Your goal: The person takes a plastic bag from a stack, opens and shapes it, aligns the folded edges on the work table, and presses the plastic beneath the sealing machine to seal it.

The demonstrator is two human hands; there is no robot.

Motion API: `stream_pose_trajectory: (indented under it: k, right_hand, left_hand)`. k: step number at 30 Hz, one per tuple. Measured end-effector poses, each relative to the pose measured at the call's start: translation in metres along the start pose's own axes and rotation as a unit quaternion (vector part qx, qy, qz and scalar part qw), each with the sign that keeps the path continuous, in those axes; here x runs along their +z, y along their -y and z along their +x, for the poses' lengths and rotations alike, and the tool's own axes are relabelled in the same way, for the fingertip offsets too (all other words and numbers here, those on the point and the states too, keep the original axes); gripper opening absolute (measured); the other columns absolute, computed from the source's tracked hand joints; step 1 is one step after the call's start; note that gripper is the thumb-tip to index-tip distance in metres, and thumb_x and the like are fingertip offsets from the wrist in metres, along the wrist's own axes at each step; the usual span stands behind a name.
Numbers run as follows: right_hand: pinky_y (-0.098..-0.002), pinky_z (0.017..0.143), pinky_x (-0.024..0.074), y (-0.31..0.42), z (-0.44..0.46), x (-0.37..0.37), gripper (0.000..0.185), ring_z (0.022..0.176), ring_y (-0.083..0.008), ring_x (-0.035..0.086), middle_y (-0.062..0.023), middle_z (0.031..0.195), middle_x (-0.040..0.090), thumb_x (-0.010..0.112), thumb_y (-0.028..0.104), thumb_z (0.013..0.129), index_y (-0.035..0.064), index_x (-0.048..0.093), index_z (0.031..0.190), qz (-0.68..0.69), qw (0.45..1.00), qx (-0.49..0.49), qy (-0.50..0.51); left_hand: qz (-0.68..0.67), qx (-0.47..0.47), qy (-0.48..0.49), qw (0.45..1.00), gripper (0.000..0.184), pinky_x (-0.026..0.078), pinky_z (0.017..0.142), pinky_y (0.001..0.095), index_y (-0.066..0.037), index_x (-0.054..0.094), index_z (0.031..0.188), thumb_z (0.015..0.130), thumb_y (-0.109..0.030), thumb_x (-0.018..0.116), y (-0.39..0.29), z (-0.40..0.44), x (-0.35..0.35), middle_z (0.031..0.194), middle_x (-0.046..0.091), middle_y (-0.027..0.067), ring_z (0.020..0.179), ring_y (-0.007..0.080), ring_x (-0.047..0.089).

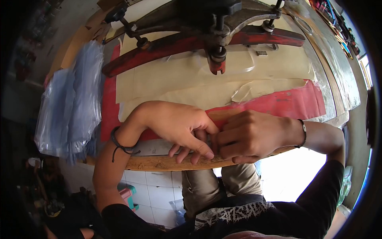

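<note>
My left hand (185, 129) reaches in over the table's wooden front edge, its fingers bent and its thumb pointing at my right hand. Close against it, my right hand (248, 137) has its fingers curled in. The fingertips of both hands meet, and whatever lies between them is hidden. Beneath and behind the hands lies a red sheet (286, 99), partly covered by cream-coloured sheets (159, 81) with uneven edges.
A heavy metal press frame with knobs (217, 30) and a curved red bar (159, 51) stands over the sheets. Clear plastic bags (73, 99) are piled at the left edge. More clear plastic (336, 67) lies on the right. A small metal piece (262, 53) rests behind.
</note>
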State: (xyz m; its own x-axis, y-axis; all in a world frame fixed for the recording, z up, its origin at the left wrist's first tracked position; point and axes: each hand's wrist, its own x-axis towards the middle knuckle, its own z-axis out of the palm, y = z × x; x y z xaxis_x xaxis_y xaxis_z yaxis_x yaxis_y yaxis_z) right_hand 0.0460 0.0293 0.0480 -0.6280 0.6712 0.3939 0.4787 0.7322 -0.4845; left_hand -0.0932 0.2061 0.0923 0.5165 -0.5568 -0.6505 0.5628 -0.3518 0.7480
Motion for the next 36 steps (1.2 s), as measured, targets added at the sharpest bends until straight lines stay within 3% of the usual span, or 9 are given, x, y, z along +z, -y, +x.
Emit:
stream_pose_trajectory:
  k: [9, 36]
  right_hand:
    - [-0.0385, 0.069, 0.0533, 0.0007, -0.0012, -0.0037, 0.018, 0.076, -0.0228, 0.063, -0.0051, 0.089, 0.061, 0.066, 0.02, 0.079, 0.0051, 0.063, 0.088, -0.019, 1.0, 0.001, 0.014]
    - [-0.0395, 0.071, 0.053, 0.0008, 0.0, -0.0053, 0.018, 0.077, -0.0239, 0.064, -0.0061, 0.09, 0.062, 0.067, 0.019, 0.08, 0.004, 0.062, 0.088, 0.005, 1.0, 0.014, 0.021]
  left_hand:
    - [-0.002, 0.005, 0.003, 1.0, 0.029, 0.056, 0.051, 0.0258, 0.003, 0.06, 0.117, 0.098, -0.019, 0.062, 0.0029, 0.0017, -0.0007, 0.084, 0.073, 0.0118, 0.064, 0.0156, 0.071]
    - [0.003, -0.008, -0.01, 1.0, 0.027, 0.056, 0.052, 0.0244, 0.001, 0.062, 0.116, 0.099, -0.02, 0.06, 0.0011, 0.0012, 0.0014, 0.082, 0.073, 0.0089, 0.063, 0.0132, 0.071]
